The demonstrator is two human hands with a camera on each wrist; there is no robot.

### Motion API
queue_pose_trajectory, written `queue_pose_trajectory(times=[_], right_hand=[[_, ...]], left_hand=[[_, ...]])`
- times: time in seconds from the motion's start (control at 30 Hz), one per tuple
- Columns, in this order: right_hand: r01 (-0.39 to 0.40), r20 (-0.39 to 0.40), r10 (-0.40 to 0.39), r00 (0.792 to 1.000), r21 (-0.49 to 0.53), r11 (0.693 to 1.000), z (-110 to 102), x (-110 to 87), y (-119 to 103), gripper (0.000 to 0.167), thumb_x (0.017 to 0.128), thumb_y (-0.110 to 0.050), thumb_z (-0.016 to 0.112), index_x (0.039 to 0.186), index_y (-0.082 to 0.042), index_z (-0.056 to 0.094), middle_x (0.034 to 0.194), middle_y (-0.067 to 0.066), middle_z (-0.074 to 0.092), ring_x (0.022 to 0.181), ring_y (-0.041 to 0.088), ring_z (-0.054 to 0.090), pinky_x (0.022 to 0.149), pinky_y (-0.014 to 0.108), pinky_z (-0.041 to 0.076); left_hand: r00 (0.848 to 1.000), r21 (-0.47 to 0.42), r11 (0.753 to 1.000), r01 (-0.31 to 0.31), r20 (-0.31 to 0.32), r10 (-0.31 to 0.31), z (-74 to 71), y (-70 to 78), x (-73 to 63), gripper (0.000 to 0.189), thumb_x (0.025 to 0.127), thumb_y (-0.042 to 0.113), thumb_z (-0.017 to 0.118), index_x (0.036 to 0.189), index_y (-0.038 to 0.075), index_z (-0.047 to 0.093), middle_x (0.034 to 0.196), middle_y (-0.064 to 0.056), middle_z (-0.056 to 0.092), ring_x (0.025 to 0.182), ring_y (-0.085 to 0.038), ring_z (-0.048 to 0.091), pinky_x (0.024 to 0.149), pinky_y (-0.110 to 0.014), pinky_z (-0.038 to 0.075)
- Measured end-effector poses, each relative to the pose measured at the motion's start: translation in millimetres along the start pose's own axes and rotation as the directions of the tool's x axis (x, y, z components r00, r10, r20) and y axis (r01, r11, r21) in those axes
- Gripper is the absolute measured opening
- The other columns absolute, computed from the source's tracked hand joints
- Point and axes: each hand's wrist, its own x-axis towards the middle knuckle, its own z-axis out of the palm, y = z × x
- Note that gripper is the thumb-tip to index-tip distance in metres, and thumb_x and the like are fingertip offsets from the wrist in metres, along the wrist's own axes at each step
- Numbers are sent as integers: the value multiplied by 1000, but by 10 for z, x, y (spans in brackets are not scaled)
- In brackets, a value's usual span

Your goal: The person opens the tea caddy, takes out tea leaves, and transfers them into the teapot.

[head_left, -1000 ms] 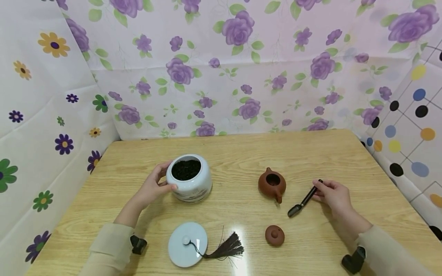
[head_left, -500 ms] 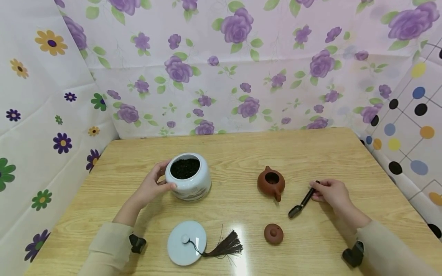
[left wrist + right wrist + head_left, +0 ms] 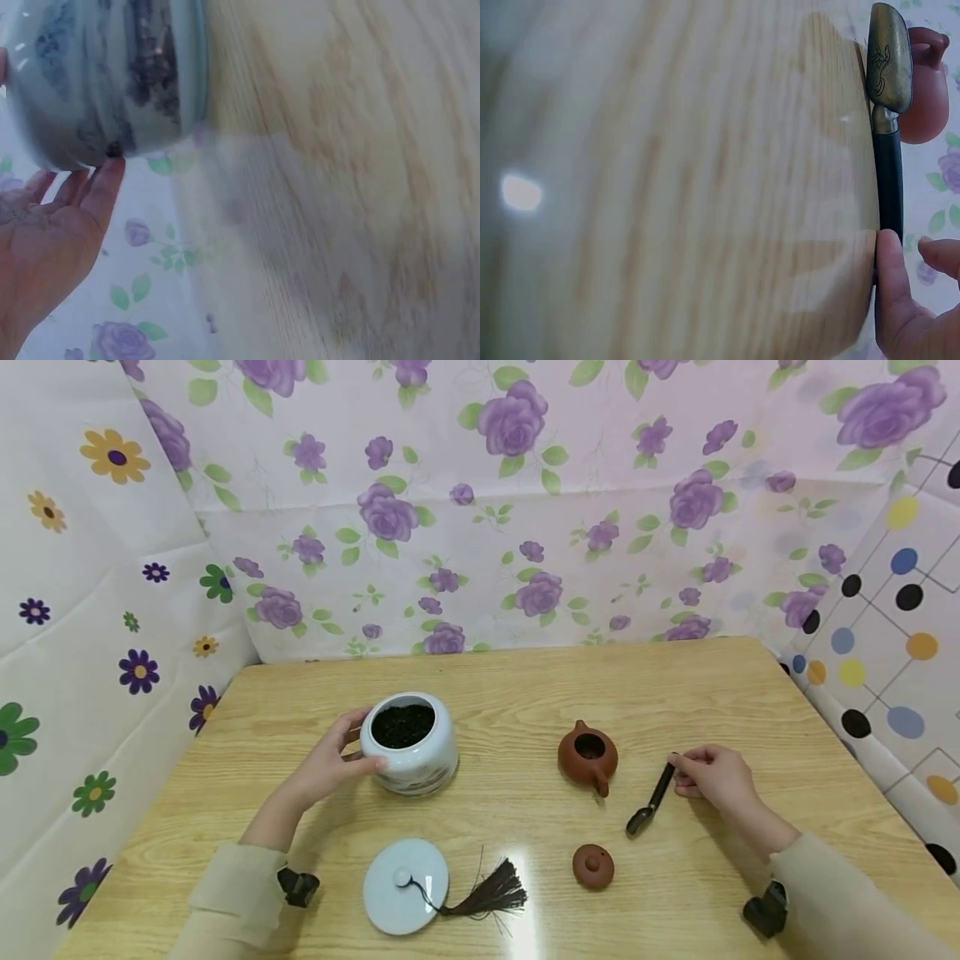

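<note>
My left hand (image 3: 333, 764) holds the side of a white porcelain tea jar (image 3: 435, 764), thumb near the rim and fingers spread along its far left side. Dark loose tea leaves (image 3: 402, 727) show inside the mouth. In the left wrist view, fingertips touch the blue-grey painted wall of the jar (image 3: 90, 82). On the right, my right hand (image 3: 716, 777) pinches the end of a tea scoop's black handle (image 3: 662, 787). The scoop's metal bowl (image 3: 891, 60) has an engraved back and points toward the front left. A reddish-brown clay teapot (image 3: 581, 768) stands uncovered left of the scoop.
The jar's pale lid (image 3: 390, 906) lies at the front, a dark tassel (image 3: 491, 893) tied to its knob. Nearer the right is the small clay teapot lid (image 3: 593, 867). Flowered cloth (image 3: 480, 568) hangs behind the wooden table (image 3: 510, 693).
My right hand has shifted slightly left, and the scoop's handle has swung left while its bowl stays nearly in place. The left hand and jar have barely moved.
</note>
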Motion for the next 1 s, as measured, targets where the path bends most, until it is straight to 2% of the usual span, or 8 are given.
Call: queue_pose_trajectory(times=[0.17,0.3,0.4,0.57,0.67,0.83,1.0], right_hand=[[43,-3,-43,999,-45,998,11,-61,-75,50,96,-28,58,123,13,47,88,10,66,66,11,67,65,29,60],[94,-2,-95,995,-104,990,30,-142,-168,52,95,-32,58,123,11,49,98,17,64,70,14,66,66,31,60],[122,-1,-124,992,-138,983,43,-205,-230,53,94,-36,59,121,9,52,99,19,63,71,15,66,66,31,60],[149,-4,-151,988,-145,978,72,-288,-306,52,93,-38,61,118,7,55,96,18,63,70,17,66,66,32,60],[174,1,-176,984,-139,975,93,-324,-333,52,92,-38,62,117,7,55,95,17,63,70,17,67,66,31,60],[232,1,-235,972,-147,961,136,-391,-366,49,92,-38,62,115,6,58,97,19,63,73,15,66,65,30,60],[285,-11,-293,956,-190,939,193,-469,-413,44,93,-38,61,112,2,61,99,18,65,77,17,66,65,30,60]], left_hand=[[1000,41,999,-3,-10,4,14,39,-5,84,88,15,70,150,1,15,153,-22,20,140,-43,21,110,-59,30],[999,107,994,-7,-36,10,17,99,-33,89,86,17,72,151,2,14,154,-23,15,141,-44,14,111,-64,21],[998,183,983,-6,-59,17,33,183,-55,95,82,22,76,152,8,13,155,-23,10,142,-44,9,109,-69,16],[993,263,963,-54,-87,80,102,376,-39,96,79,27,79,152,15,18,155,-21,12,142,-43,10,106,-72,18],[989,270,960,-75,-102,106,156,474,-6,96,79,29,79,152,17,18,156,-18,13,143,-41,11,107,-70,20],[978,260,960,-100,-153,144,252,597,88,92,81,29,77,152,16,20,154,-16,15,142,-36,16,114,-57,23],[970,204,970,-129,-178,167,370,722,202,85,83,22,75,151,15,24,153,-16,19,140,-34,23,115,-48,29]])
